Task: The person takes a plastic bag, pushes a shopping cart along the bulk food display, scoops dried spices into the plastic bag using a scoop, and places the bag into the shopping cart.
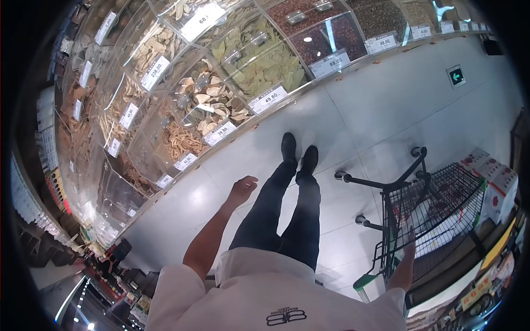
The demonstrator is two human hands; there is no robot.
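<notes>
My left hand [243,191] hangs in the air over the floor, in front of the dry-goods bins. Its fingers are loosely bent and slightly apart, and nothing shows in them. At my right side, my right hand [409,244] is by the wire basket of a shopping cart [428,201], fingers stretched forward. I cannot tell whether it touches the wires. A pale package [455,223] shows in the cart. Nearest my left hand are clear bins of dried twisted roots [185,139], dried pale slices [212,102] and bay leaves [259,60].
Price tags [269,99] line the bins' front edge. Bins of dark red peppercorns [320,41] continue right. Printed boxes [491,179] stand beyond the cart. A green arrow sign [456,76] is set in the tiled floor [353,110]. Shelves [55,187] run along the left.
</notes>
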